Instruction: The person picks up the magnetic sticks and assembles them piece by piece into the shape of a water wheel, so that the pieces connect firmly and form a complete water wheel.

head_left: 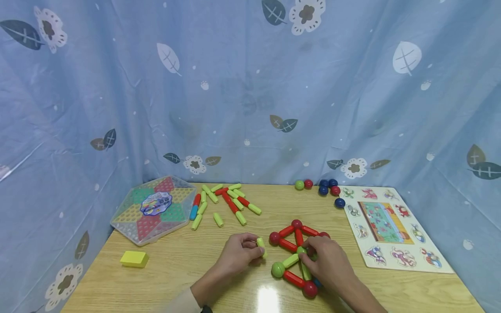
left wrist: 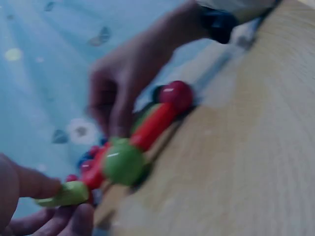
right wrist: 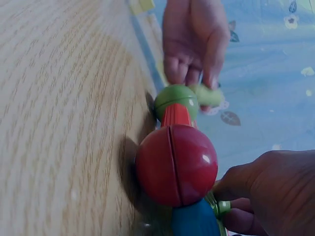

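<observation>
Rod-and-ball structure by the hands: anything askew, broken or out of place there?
Nothing stands out. The rod-and-ball structure lies flat on the table, its joints looking connected. The right hand rests on it, and the left hand pinches a loose green rod beside it.

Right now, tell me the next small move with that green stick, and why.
Probably bring the light green stick, pinched in the left hand, right toward the red ball or green ball on the structure's left edge. Both face the stick across a short gap, while the right hand rests on the structure.
</observation>
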The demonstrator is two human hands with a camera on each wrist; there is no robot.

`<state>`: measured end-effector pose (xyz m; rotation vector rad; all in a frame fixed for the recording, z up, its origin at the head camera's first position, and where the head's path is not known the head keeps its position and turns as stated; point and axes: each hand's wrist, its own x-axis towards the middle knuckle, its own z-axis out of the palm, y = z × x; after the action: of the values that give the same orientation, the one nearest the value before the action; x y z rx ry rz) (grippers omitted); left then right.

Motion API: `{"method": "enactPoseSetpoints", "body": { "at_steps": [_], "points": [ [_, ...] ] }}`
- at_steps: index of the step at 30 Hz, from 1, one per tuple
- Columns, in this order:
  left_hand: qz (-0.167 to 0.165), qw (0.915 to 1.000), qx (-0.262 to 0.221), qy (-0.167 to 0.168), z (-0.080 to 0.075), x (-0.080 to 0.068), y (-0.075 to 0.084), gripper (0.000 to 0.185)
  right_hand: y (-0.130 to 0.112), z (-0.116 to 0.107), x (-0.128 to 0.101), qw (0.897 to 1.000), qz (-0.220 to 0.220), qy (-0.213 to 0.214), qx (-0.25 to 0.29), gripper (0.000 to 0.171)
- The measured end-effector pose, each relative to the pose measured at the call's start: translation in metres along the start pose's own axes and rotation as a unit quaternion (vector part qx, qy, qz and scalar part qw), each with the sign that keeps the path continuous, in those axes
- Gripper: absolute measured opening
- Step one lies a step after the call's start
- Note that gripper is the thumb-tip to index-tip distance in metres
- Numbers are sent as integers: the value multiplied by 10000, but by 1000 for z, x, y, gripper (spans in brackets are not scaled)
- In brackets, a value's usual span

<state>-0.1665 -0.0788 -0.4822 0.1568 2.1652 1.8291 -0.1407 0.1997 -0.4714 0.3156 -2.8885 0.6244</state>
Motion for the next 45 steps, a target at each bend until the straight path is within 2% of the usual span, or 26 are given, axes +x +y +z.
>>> {"method": "enactPoseSetpoints", "body": {
  "at_steps": [3,7,13,19,26,32,39,45],
  "points": [
    [-8,9993,-312,192,17,5,-6,38,-1,1,1,9999,100,6,17,19],
    [183,9992,-209,282,29,11,-9,42,-3,3,1,9999,148,-29,27,20],
    [255,9987,377,208,34,13,-6,64,-5,3,2,9997,209,-88,-18,20],
    [367,9918,1199,251,35,13,-2,67,-4,2,3,9998,176,-93,-3,20],
    [229,9867,1611,-56,35,16,1,60,-3,1,3,9996,208,-167,68,19],
    [216,9816,1871,-313,33,19,4,71,-2,2,0,9999,96,23,61,18],
    [107,9810,1858,-557,36,18,7,81,1,2,-1,9999,81,80,70,18],
    [42,9782,1969,-651,42,16,12,80,3,0,1,9999,95,-2,98,17]
  ]
}}
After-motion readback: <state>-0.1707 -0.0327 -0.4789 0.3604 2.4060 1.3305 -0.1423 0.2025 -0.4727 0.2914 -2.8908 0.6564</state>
